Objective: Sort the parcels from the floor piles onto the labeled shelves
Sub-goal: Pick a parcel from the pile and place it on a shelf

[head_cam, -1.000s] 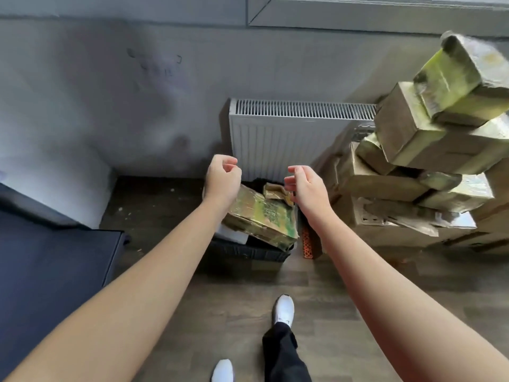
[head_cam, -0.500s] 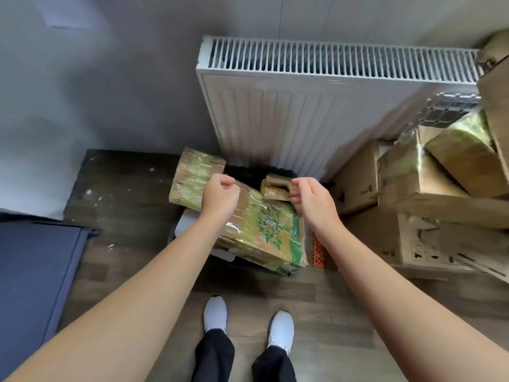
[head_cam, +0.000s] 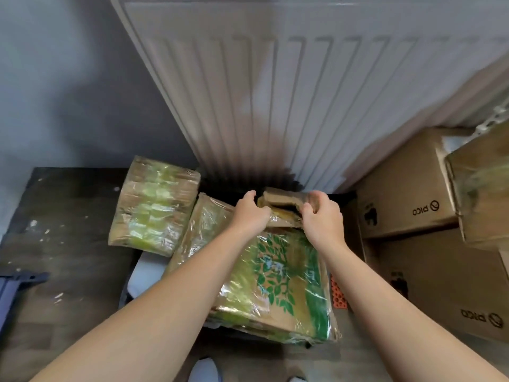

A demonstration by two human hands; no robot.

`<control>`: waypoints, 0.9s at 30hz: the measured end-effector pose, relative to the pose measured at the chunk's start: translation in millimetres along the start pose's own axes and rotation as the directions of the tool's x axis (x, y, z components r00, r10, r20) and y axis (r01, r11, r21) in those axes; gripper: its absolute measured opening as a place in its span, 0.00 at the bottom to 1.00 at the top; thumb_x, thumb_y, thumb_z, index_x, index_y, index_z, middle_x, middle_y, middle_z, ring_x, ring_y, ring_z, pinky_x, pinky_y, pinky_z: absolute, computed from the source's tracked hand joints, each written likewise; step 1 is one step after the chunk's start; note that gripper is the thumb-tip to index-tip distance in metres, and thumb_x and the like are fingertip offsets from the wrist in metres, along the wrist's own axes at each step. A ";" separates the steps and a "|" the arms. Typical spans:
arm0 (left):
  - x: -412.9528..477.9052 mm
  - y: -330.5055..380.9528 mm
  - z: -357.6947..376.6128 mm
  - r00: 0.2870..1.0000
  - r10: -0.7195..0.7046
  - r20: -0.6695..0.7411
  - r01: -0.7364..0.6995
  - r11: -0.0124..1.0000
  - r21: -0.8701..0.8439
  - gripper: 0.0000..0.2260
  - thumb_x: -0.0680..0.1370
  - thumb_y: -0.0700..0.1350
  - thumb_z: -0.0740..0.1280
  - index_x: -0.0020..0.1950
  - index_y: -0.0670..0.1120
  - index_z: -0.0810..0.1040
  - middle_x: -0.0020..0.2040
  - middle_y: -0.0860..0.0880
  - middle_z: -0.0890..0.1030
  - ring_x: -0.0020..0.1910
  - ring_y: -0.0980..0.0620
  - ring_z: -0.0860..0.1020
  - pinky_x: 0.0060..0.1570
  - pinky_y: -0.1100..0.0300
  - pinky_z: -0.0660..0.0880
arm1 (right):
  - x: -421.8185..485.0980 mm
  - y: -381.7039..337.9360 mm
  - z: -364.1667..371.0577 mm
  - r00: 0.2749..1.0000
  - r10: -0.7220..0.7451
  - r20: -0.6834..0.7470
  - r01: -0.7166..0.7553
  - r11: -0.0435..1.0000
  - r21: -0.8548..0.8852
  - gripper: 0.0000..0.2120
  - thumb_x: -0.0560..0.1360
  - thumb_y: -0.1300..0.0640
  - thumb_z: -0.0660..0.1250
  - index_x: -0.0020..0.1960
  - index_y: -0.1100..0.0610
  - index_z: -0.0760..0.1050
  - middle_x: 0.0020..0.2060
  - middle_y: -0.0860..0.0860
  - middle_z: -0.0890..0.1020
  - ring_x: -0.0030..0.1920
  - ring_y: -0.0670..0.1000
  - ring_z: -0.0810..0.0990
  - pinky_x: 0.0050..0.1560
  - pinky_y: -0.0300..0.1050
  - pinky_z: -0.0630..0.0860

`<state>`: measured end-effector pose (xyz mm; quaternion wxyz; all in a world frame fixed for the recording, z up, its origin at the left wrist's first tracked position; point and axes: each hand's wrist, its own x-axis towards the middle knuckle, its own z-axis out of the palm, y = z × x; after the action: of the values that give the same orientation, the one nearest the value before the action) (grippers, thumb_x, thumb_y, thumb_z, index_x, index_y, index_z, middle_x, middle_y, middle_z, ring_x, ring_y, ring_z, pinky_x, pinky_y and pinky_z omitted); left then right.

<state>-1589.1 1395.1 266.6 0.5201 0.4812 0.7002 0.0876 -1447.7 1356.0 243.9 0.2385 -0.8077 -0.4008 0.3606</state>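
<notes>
"White radiator [head_cam: 303, 92], ribbed, filling everything from twelve o'clock down to the middle. What is the next biggest thing?"

"The cardboard boxes [head_cam: 407, 188] at three to four o'clock, brown and stacked, with PICO printed on them. The dark floor [head_cam: 68, 216] spreads out at nine o'clock, flecked with pale spots."

"And the parcels?"

"Three show. The leaf parcel [head_cam: 275, 288] is the largest: flat, wrapped in shiny film, printed with green leaves, lying at six o'clock between the two forearms. The green parcel [head_cam: 154, 205] lies at nine to ten o'clock, just beside the leaf parcel's far left corner, also in film, with pale green showing through."

"And the third one?"

"The small parcel [head_cam: 281, 199] is brown and crumpled, right at the centre, at the leaf parcel's twelve o'clock edge, below the radiator. Whether it rests there or is already lifted, I cannot tell."

"What are the hands doing?"

"Both are on it. The left hand [head_cam: 249, 213] curls its fingers round the small parcel's nine o'clock end. The right hand [head_cam: 322, 216] grips the three o'clock end, fingers bent over the top."

"Anything smaller?"

"An orange piece [head_cam: 337, 296] with holes pokes out at four o'clock, between the leaf parcel and the boxes. The white toes of two shoes [head_cam: 205, 372] peek in at six o'clock."
</notes>
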 end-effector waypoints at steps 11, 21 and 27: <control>18.1 8.3 7.1 0.994 -0.104 0.027 0.107 0.980 -0.165 0.29 0.75 0.48 0.66 0.75 0.47 0.67 0.71 0.45 0.70 0.66 0.43 0.72 0.66 0.48 0.71 | 10.5 12.6 2.4 0.997 0.043 -0.070 -0.041 0.999 0.030 0.18 0.80 0.52 0.62 0.68 0.55 0.73 0.63 0.53 0.76 0.64 0.55 0.74 0.62 0.50 0.72; -75.8 37.8 -61.0 0.980 -0.194 -0.052 0.124 0.785 -0.608 0.19 0.71 0.51 0.74 0.58 0.49 0.72 0.60 0.45 0.78 0.57 0.45 0.77 0.61 0.45 0.74 | -62.9 -79.7 -63.1 0.995 -0.018 -0.100 0.048 0.952 0.302 0.17 0.76 0.55 0.69 0.64 0.49 0.71 0.58 0.52 0.76 0.56 0.50 0.76 0.58 0.47 0.76; -173.4 48.5 -134.1 0.986 -0.151 -0.070 0.035 0.601 -0.799 0.16 0.79 0.40 0.68 0.65 0.46 0.69 0.58 0.43 0.80 0.57 0.44 0.80 0.62 0.41 0.75 | -113.9 -170.5 -112.8 0.945 0.103 0.311 -0.231 0.882 0.410 0.44 0.70 0.41 0.74 0.78 0.46 0.53 0.69 0.50 0.70 0.62 0.51 0.76 0.59 0.53 0.76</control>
<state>-1670.5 1338.4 468.0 0.6365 0.1564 0.6449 0.3931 -1489.2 1348.1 474.1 0.3239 -0.7051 -0.2662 0.5719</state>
